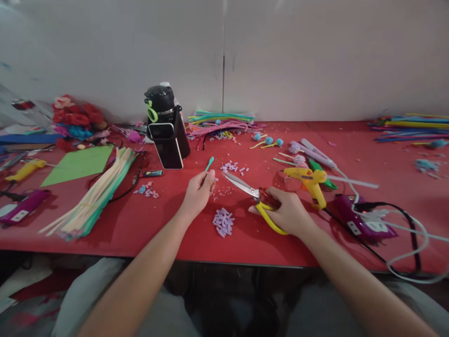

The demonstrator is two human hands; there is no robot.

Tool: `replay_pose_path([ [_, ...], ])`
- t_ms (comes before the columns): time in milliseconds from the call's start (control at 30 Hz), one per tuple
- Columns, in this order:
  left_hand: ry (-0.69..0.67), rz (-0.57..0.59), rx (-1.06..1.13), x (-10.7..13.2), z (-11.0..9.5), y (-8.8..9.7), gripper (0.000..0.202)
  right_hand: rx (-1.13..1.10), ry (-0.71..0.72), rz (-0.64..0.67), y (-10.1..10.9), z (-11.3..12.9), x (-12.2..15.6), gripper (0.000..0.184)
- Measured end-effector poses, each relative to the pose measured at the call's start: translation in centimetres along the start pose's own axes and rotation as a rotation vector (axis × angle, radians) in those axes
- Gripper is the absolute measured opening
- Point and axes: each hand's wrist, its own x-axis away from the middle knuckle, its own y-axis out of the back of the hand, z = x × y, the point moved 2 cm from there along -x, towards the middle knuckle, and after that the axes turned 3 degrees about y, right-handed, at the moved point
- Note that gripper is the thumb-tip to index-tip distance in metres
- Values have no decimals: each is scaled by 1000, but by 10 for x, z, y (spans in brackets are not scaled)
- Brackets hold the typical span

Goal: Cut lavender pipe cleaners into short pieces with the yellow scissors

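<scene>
The left hand (199, 192) was above the middle of the red table (157, 243), its thumb and fingers pinched narrowly around a short teal stem (209, 163). The stem slanted up and away from the grip, its thicker, knobbed tip standing clear beyond the fingertips. The right hand (287, 210) held a pair of scissors (242, 184) by the red and yellow handles, fingers curled around them; the blades pointed left and away from the person, toward the left hand, with their tips near the stem but apart from it. How far the blades were parted could not be told.

Between and below the hands lay a heap of short lilac pieces (223, 222), and more loose lilac bits (233, 167) were scattered just beyond the scissor tips. Right of the scissors, a yellow hot glue gun (305, 180) lay beside a purple power strip (365, 217) with cables plugged in. To the left, a bundle of cream and green pipe cleaners (96, 192) lay partly over a light green sheet (79, 164). Farther back, a white-edged black phone (166, 147) leaned upright by a black-lidded bottle (159, 98), near a stack of multicoloured pipe cleaners (224, 124).
</scene>
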Motion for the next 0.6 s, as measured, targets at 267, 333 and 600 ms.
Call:
replay_pose_path([
  [267, -69, -24, -61, 9, -12, -6, 44, 100, -28, 13, -2, -2, 4, 60],
  [333, -80, -43, -65, 10, -14, -4, 43, 104, -26, 24, -2, -2, 4, 60],
  [600, -93, -59, -68, 6, -11, -1, 43, 100, -29, -2, -4, -4, 5, 60],
])
